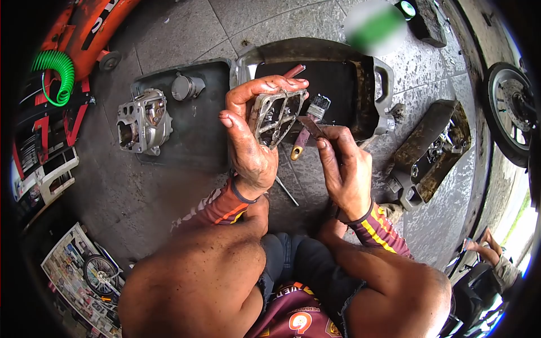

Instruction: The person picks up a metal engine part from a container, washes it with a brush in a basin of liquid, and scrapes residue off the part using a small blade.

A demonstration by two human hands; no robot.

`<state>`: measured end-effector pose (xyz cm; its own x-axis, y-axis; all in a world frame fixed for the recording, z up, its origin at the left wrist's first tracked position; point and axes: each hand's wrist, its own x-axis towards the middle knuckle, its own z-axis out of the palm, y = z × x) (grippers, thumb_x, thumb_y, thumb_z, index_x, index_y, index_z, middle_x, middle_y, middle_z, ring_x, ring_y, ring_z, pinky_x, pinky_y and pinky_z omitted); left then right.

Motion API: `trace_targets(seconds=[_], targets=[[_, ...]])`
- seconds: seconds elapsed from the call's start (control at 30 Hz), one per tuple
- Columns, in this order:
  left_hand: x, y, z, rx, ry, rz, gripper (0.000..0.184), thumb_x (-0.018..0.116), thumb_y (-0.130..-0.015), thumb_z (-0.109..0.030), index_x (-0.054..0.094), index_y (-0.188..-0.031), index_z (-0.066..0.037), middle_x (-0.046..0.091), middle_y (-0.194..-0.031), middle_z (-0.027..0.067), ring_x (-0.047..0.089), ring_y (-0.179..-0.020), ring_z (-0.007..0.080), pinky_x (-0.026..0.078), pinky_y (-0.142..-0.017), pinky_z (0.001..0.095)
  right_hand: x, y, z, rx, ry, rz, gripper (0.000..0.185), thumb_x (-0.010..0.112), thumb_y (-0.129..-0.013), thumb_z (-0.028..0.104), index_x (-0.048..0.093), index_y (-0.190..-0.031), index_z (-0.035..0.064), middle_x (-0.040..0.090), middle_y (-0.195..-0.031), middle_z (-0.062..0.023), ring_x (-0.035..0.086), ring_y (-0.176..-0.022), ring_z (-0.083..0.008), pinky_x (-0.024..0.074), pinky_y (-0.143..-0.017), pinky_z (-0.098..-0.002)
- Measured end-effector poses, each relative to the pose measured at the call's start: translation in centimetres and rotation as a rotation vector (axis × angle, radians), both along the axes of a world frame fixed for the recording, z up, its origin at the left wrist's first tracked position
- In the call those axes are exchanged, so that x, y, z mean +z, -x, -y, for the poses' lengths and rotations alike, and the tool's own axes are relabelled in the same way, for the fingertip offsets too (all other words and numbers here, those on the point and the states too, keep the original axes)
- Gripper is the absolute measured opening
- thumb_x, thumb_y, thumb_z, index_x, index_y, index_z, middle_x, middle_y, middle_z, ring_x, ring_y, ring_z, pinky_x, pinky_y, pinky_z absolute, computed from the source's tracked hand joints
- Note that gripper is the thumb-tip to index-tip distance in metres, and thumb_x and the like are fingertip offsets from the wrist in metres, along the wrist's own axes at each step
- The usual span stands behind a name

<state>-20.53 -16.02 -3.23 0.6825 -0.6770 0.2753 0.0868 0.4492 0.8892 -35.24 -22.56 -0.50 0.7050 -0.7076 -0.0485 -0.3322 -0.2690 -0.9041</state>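
My left hand (pixel 251 152) is wrapped around the edges of a grimy metal engine cover (pixel 277 115), its ribbed, hollow side turned to the right. Between the thumb and fingers of my right hand (pixel 346 166) is a short flat scraper blade (pixel 312 127). Its tip points at the cover's right edge; whether it touches cannot be made out. Just behind, a paintbrush (pixel 319 106) with grey bristles lies near the front wall of a cut-open jerrycan (pixel 304 49). A worn purple-and-yellow handle (pixel 300 143) shows below the blade.
To the left, an engine cylinder head (pixel 145 123) and a piston (pixel 187 87) sit on a dark tray (pixel 205 143). A second cut jerrycan (pixel 434 149) with small metal parts stands right. A metal rod (pixel 287 191) lies on the tiles. A wheel (pixel 510 107) stands far right.
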Motion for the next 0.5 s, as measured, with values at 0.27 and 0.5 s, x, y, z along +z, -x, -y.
trace_targets(seconds=[0.27,0.5], targets=[[0.46,0.26,0.04,0.056,-0.08,-0.108,0.067,0.019,-0.101,-0.064,0.047,-0.119,-0.006,0.058,-0.109,0.0203,0.062,-0.107,0.0389,0.055,-0.092,0.0529,-0.38,0.02,-0.81,0.087,0.058,0.064,0.012,0.064,-0.092,0.005,0.062,-0.104,0.0029,0.069,-0.086,-0.0161,0.069,-0.072,-0.0355,0.0532,-0.059,-0.0384],[-0.44,-0.01,-0.11,0.029,-0.097,-0.043,0.066,0.018,-0.102,-0.063,0.047,-0.12,-0.006,0.058,-0.11,0.0202,0.062,-0.108,0.0374,0.055,-0.093,0.0522,-0.07,0.03,-0.47,0.188,0.088,0.043,0.014,0.067,-0.09,0.007,0.065,-0.103,0.0057,0.069,-0.086,-0.0151,0.068,-0.07,-0.0349,0.0535,-0.058,-0.0393]])
